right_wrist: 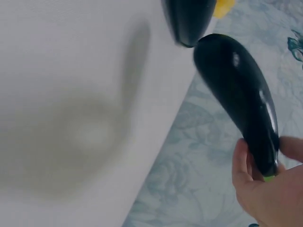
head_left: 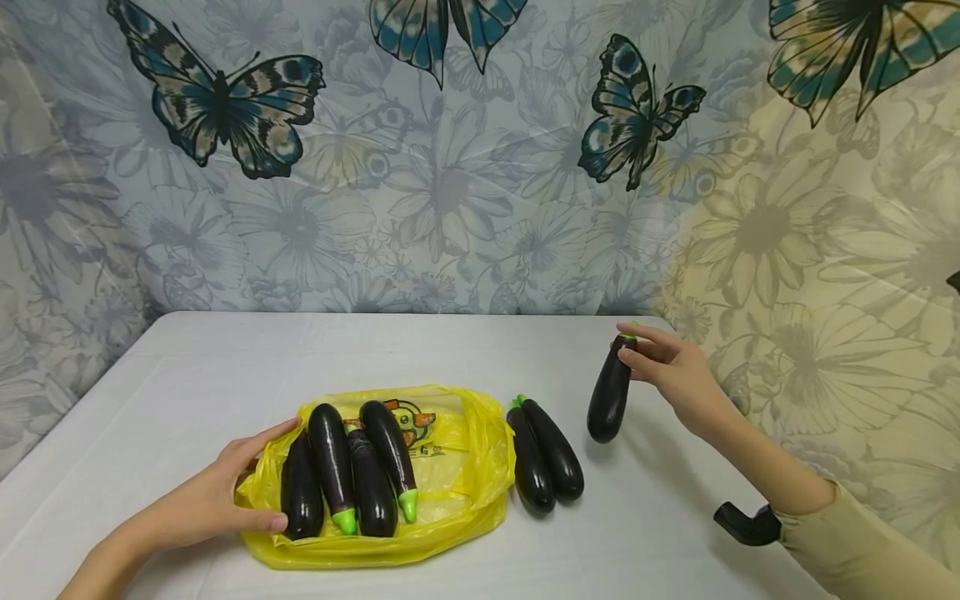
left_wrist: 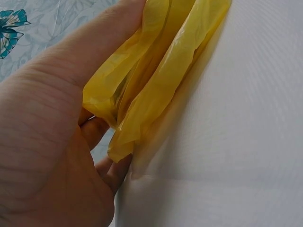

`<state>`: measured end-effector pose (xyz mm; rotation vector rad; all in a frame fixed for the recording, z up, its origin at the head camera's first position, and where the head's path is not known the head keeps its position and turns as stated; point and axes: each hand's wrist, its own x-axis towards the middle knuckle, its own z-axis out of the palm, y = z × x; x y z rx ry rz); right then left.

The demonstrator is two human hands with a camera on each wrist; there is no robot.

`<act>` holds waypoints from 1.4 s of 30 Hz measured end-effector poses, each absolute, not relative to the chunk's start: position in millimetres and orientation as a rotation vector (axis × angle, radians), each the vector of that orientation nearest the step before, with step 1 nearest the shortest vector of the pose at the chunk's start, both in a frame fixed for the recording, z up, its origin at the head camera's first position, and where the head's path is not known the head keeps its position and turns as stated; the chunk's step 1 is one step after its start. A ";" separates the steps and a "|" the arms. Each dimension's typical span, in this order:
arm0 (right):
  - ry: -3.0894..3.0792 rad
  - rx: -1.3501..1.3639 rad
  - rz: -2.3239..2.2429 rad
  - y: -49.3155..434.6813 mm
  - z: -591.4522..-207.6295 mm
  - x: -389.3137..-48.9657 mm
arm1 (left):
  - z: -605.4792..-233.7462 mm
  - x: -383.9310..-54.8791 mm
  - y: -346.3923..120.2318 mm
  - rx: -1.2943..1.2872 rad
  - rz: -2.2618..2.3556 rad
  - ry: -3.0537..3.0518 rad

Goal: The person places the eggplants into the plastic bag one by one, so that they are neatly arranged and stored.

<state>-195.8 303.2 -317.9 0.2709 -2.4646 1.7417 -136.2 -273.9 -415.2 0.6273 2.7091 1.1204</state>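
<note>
Held up by its green stem end, a dark purple eggplant (head_left: pixel 609 396) hangs bulb-down over the right side of the table. My right hand (head_left: pixel 681 379) pinches it between thumb and fingers; the right wrist view shows this eggplant (right_wrist: pixel 239 87) from below. At the left, my left hand (head_left: pixel 210 496) grips the side of a yellow plastic bag (head_left: pixel 468 471), its thumb near the leftmost eggplant (head_left: pixel 302 492). The left wrist view has the bag's folds (left_wrist: pixel 161 80) between thumb and fingers. Several glossy eggplants lie side by side on the bag's open mouth.
Two more eggplants (head_left: pixel 551 450) lie together just right of the bag, stems pointing away. A white cloth covers the table (head_left: pixel 225 358). Behind it hangs a butterfly-and-flower patterned curtain (head_left: pixel 450 208). A black curved piece (head_left: pixel 748 525) sticks out by the right sleeve.
</note>
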 end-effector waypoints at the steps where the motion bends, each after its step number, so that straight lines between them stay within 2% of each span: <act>1: -2.469 0.261 1.761 301.4 -316.4 -196.5 | -415.3 -136.2 -274.1 0.628 1.120 2.710; 16: -2.483 0.303 1.869 258.9 -301.9 -200.8 | -415.6 -136.0 -274.1 0.598 1.111 2.709; 42: -2.529 0.385 2.042 179.6 -311.7 -193.1 | -414.4 -135.7 -273.2 0.576 1.109 2.708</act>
